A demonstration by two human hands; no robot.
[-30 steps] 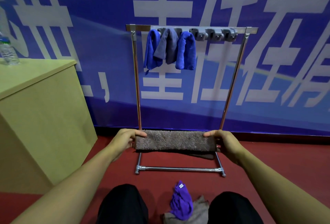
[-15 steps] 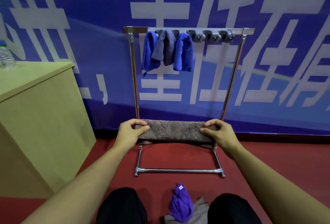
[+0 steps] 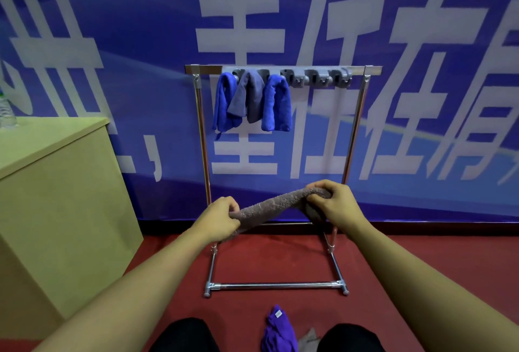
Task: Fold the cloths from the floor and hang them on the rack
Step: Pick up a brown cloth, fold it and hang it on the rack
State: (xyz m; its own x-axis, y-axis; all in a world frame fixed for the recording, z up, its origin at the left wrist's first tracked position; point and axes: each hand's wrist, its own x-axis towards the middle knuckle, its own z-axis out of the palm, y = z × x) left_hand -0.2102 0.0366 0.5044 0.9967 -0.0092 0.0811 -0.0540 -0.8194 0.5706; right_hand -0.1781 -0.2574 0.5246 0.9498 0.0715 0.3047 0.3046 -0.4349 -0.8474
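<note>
A brown-grey cloth [image 3: 276,205], folded into a narrow strip, stretches between my hands in front of the metal rack [image 3: 283,70]. My left hand [image 3: 222,218] grips its lower left end. My right hand [image 3: 334,200] grips the higher right end, so the strip tilts up to the right. Three folded cloths hang on the rack's left hooks: a blue cloth [image 3: 224,104], a grey cloth [image 3: 250,96] and another blue cloth [image 3: 276,104]. On the floor between my knees lie a purple cloth [image 3: 278,332] and a grey cloth [image 3: 309,339].
Several bare grey hooks [image 3: 320,79] sit on the right half of the rack's top bar. A yellow-green cabinet [image 3: 56,197] stands at the left with a plastic bottle [image 3: 5,110] on top. A blue banner wall is behind, red floor below.
The flat cloth strip has been folded narrower and lifted. My right hand has risen above my left, tilting the strip, and my hands have come closer together.
</note>
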